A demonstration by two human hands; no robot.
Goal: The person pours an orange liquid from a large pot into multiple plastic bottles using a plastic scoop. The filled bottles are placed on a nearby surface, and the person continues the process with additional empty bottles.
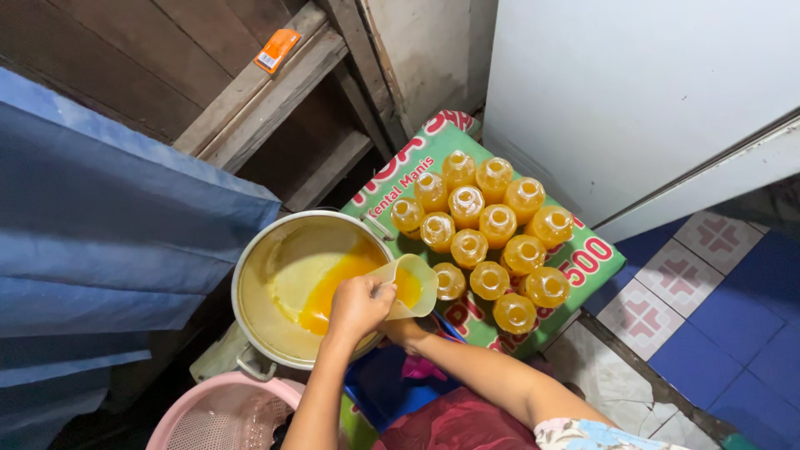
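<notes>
Her left hand (358, 307) is closed around the handle of a small plastic jug (410, 286) half full of orange liquid, held over the rim of the big metal pot (258, 258). The right hand (406, 332) sits just beneath the jug, mostly hidden, so I cannot tell whether it grips anything. Beside the pot, filled open bottles (492, 242) stand clustered on a green printed cardboard box (600, 267). A pink basket (208, 417) lies below

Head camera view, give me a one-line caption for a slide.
Left hand tilts a plastic jug of orange liquid beside a steel pot, near filled bottles.
</notes>
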